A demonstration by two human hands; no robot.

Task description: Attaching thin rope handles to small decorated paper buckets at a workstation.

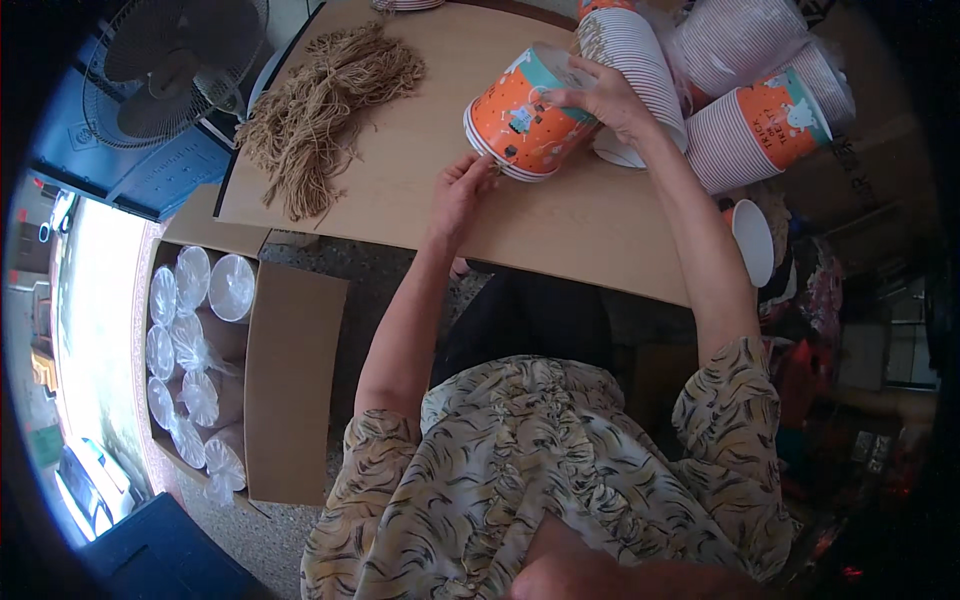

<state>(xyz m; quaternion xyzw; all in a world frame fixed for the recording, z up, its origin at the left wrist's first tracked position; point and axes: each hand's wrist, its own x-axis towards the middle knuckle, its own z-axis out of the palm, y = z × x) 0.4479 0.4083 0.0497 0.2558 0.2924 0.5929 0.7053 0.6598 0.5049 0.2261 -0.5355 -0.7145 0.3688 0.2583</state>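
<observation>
An orange-and-teal paper bucket (pixel 520 118) with cartoon prints lies tilted above the table, its white rim toward me and to the left. My right hand (pixel 607 103) is closed around its teal base end, thumb along the side. At the rim, my left hand (pixel 466 188) pinches what looks like a thin tan cord, mostly hidden by the fingers. Left of the bucket is a loose heap of tan twine cords (pixel 325 105). Just beyond my right hand lies a long nested stack of white-rimmed paper buckets (pixel 632 75).
More nested buckets (pixel 735 135), some in clear plastic, crowd the table's (pixel 400 205) right side. A single bucket (pixel 752 243) sits by the right edge. An open carton (pixel 290 385) of plastic-wrapped stacks stands below left. A fan (pixel 170 70) is at the far left.
</observation>
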